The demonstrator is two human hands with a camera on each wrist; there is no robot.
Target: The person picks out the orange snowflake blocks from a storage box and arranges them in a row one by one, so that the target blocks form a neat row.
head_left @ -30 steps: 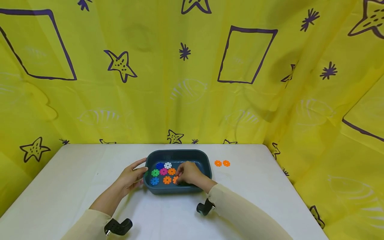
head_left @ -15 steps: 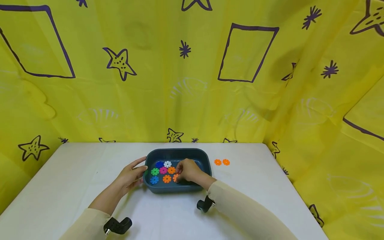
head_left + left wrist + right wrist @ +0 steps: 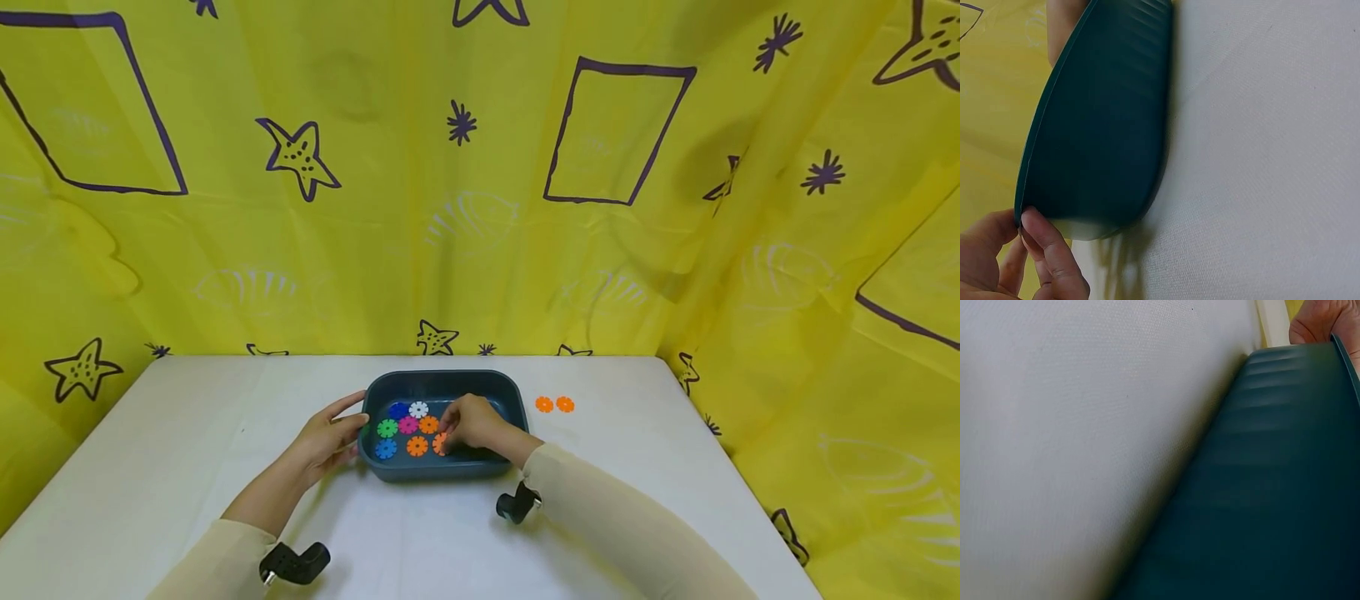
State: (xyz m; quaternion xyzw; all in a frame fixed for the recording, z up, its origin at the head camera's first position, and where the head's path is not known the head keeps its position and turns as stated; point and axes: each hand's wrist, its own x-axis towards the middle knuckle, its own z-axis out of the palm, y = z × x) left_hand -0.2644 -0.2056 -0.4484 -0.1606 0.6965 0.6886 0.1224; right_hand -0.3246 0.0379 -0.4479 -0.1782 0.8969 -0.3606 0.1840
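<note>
A dark blue-green plastic tub (image 3: 442, 473) stands on the table in the head view. My left hand (image 3: 326, 437) holds its left end; in the left wrist view, thumb and fingers (image 3: 1054, 250) pinch the rim. Reaching over the front wall, my right hand (image 3: 480, 422) pinches an orange notched disc (image 3: 439, 443) inside the tub, which looks tilted. Left of it lie more notched discs: two orange, a pink disc (image 3: 408, 425), a green disc (image 3: 387, 427), a white disc (image 3: 418, 409) and two blue. Only the tub's outer wall (image 3: 1279, 487) and my left hand show in the right wrist view.
Two orange discs (image 3: 554, 404) lie side by side on the white table (image 3: 600, 483), right of the tub. A yellow patterned curtain (image 3: 375, 208) hangs behind and along both sides. Each wrist carries a small black camera mount (image 3: 296, 565).
Both hands stay nearly where they were. The pinched orange disc shows slightly more above the tub floor, and the right sleeve has shifted a little to the right.
</note>
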